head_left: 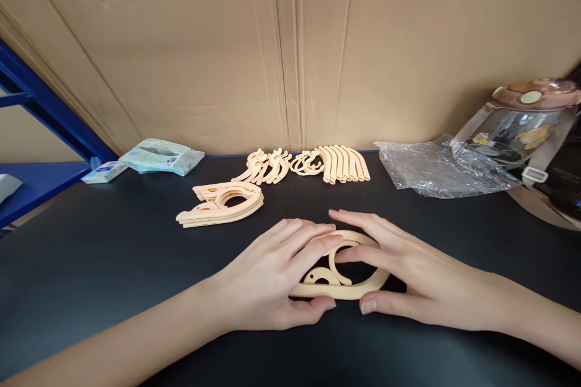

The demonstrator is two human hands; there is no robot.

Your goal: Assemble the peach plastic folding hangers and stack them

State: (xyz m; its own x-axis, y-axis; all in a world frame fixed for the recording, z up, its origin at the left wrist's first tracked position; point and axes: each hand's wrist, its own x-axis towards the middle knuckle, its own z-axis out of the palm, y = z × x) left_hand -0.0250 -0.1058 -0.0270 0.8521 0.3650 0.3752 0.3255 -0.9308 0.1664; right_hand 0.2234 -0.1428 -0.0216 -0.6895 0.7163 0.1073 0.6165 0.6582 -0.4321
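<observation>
A folded peach plastic hanger [338, 283] lies flat on the black tabletop [113, 254] in front of me. My left hand [276, 278] covers its left half, fingers over the top and thumb against its near edge. My right hand [399, 272] grips the right half the same way, thumb at the near edge. Both hands close around the piece from opposite sides. A stack of folded hangers [222, 202] rests behind and to the left. Further back, two rows of loose peach hanger parts [308, 164] lie near the cardboard wall.
A cardboard wall [290, 42] closes off the back. Crumpled clear plastic wrap [436, 170] and a lidded clear bottle with a strap [521, 127] sit at the right. Tissue packets [158, 156] lie at the back left beside blue shelving [40, 109].
</observation>
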